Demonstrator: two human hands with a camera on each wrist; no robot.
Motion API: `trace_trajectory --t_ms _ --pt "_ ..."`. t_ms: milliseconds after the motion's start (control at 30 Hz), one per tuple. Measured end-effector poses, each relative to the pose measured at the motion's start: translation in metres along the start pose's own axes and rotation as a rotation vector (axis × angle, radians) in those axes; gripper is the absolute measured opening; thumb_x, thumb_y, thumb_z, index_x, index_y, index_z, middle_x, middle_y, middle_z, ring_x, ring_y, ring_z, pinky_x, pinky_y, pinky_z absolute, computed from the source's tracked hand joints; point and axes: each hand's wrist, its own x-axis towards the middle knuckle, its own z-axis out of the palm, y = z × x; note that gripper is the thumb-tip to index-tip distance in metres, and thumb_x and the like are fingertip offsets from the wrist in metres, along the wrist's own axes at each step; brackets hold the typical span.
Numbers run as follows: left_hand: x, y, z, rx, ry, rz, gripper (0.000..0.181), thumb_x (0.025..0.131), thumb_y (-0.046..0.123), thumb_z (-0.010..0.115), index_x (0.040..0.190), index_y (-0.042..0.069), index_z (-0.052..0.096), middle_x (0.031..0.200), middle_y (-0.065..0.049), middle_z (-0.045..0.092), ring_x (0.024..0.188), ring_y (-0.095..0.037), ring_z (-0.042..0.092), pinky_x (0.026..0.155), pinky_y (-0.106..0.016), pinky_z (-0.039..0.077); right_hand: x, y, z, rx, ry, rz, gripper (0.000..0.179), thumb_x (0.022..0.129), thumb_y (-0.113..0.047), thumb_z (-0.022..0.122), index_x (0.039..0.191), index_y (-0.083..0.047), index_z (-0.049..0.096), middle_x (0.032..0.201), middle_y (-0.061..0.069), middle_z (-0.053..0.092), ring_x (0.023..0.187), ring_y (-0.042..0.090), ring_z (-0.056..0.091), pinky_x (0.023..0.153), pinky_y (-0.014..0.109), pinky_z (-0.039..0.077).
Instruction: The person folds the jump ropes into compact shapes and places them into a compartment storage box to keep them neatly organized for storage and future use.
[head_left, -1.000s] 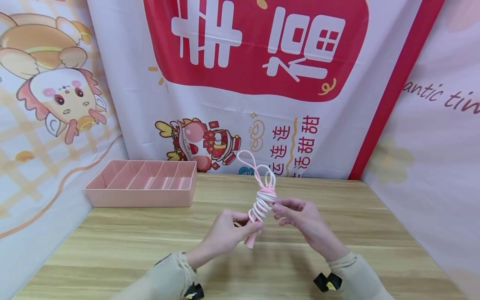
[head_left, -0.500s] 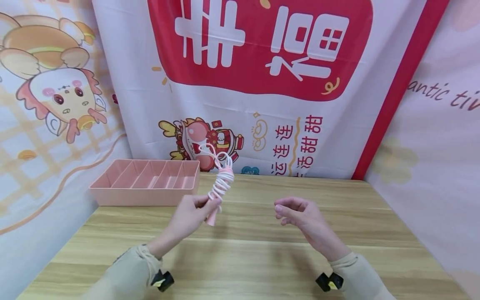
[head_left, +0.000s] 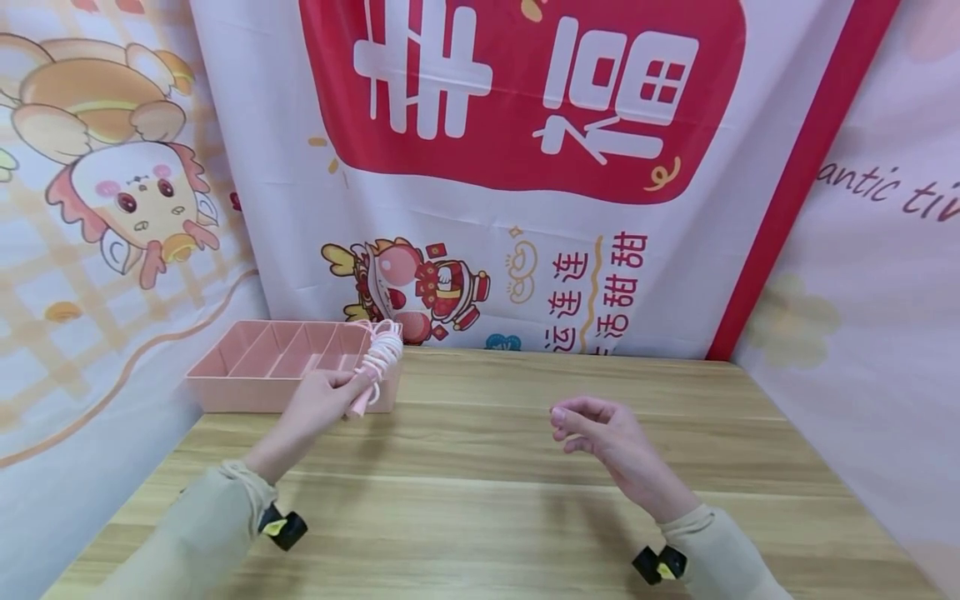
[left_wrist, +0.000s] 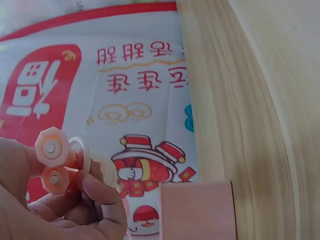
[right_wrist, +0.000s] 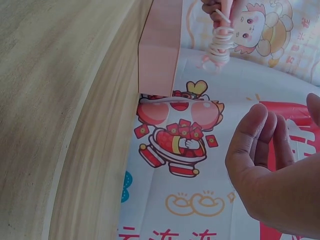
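My left hand (head_left: pixel 321 407) pinches a bundled jump rope (head_left: pixel 382 352) by its pink handles. The white cord is wound round them, and loops stick out at the top. In the head view the bundle is in front of the right end of a pink divided box (head_left: pixel 247 395). The left wrist view shows the two eight-sided handle ends (left_wrist: pixel 51 148) side by side between thumb and fingers. My right hand (head_left: pixel 611 442) holds nothing and hovers over the table at the right, fingers loosely curled. In the right wrist view the jump rope (right_wrist: pixel 221 42) hangs beyond the box.
The box has several narrow compartments and stands at the back left of the wooden table (head_left: pixel 480 517). Printed cloths close in the table: one at the back (head_left: pixel 667 275), one at the left (head_left: pixel 82 333) and one at the right (head_left: pixel 862 333).
My left hand has carried the jump rope left, from the middle of the table to the box. The right hand, at first touching the bundle, has let go and stays in place.
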Motion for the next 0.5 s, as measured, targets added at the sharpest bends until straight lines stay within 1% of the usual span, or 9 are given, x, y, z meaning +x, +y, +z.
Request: trace_trajectory --t_ms 67,100,133,167,200,267,367,400,500 --pt "0.006 -0.005 -0.003 -0.027 -0.026 -0.034 0.045 0.099 0.039 0.060 0.096 -0.004 0.074 0.065 0.000 0.061 0.064 -0.013 0.052 0.056 -0.026 0.044 0.000 0.000 0.000 0.002 0.004 0.000 0.036 0.088 -0.026 0.077 0.107 0.002 0.067 0.101 0.016 0.066 0.090 0.027 0.063 0.084 0.045 0.054" --pt "0.009 -0.007 -0.004 -0.054 -0.041 -0.054 0.045 0.099 0.038 0.060 0.097 -0.005 0.074 0.068 -0.001 0.062 0.064 -0.012 0.053 0.057 -0.026 0.045 0.000 0.000 -0.001 0.000 0.007 0.001 0.036 0.087 -0.026 0.077 0.107 0.002 0.067 0.101 0.016 0.066 0.090 0.027 0.063 0.085 0.045 0.053" --pt "0.012 -0.009 -0.005 -0.080 -0.055 -0.076 0.045 0.099 0.037 0.060 0.098 -0.005 0.073 0.072 -0.003 0.063 0.065 -0.012 0.054 0.058 -0.025 0.046 0.000 0.000 -0.001 -0.003 0.009 0.001 0.037 0.087 -0.027 0.077 0.107 0.002 0.067 0.102 0.016 0.066 0.090 0.027 0.063 0.085 0.045 0.053" --pt "0.015 -0.011 -0.006 -0.103 -0.067 -0.095 0.045 0.099 0.037 0.059 0.099 -0.006 0.072 0.081 -0.004 0.063 0.067 -0.011 0.054 0.058 -0.025 0.046 0.000 0.000 -0.001 -0.005 0.011 0.002 0.038 0.087 -0.027 0.078 0.108 0.002 0.067 0.102 0.016 0.065 0.090 0.027 0.063 0.085 0.046 0.053" --pt "0.018 -0.012 -0.008 -0.142 -0.083 -0.126 0.044 0.099 0.037 0.060 0.101 -0.005 0.071 0.087 -0.005 0.062 0.068 -0.011 0.054 0.057 -0.024 0.047 0.000 0.000 -0.001 -0.005 0.013 0.004 0.039 0.087 -0.028 0.078 0.108 0.002 0.067 0.102 0.017 0.065 0.091 0.027 0.063 0.085 0.046 0.053" --pt "0.022 -0.013 -0.010 -0.208 -0.110 -0.167 0.043 0.098 0.037 0.061 0.104 -0.005 0.070 0.094 -0.006 0.060 0.070 -0.010 0.052 0.059 -0.024 0.048 0.001 0.000 -0.001 -0.001 0.017 0.004 0.039 0.086 -0.028 0.078 0.108 0.003 0.066 0.102 0.017 0.065 0.091 0.027 0.063 0.084 0.044 0.054" --pt "0.029 -0.012 -0.014 -0.335 -0.146 -0.217 0.041 0.098 0.035 0.062 0.109 -0.005 0.065 0.092 -0.004 0.059 0.068 -0.008 0.052 0.060 -0.024 0.050 0.001 0.000 -0.001 0.011 0.022 0.000 0.041 0.086 -0.027 0.078 0.109 0.005 0.066 0.102 0.017 0.065 0.091 0.027 0.063 0.082 0.042 0.054" --pt "0.030 -0.011 -0.015 -0.367 -0.157 -0.237 0.041 0.097 0.035 0.062 0.110 -0.003 0.064 0.086 -0.003 0.060 0.067 -0.008 0.052 0.061 -0.024 0.051 0.002 0.000 -0.001 0.014 0.023 -0.001 0.042 0.086 -0.026 0.078 0.110 0.006 0.065 0.102 0.018 0.065 0.091 0.027 0.063 0.083 0.043 0.054" --pt "0.035 -0.006 -0.016 -0.449 -0.190 -0.265 0.037 0.098 0.034 0.062 0.108 -0.001 0.061 0.082 -0.001 0.059 0.065 -0.008 0.052 0.062 -0.024 0.051 0.002 0.000 -0.001 0.010 0.031 0.001 0.043 0.086 -0.027 0.078 0.110 0.006 0.065 0.103 0.019 0.065 0.090 0.027 0.063 0.083 0.044 0.054"
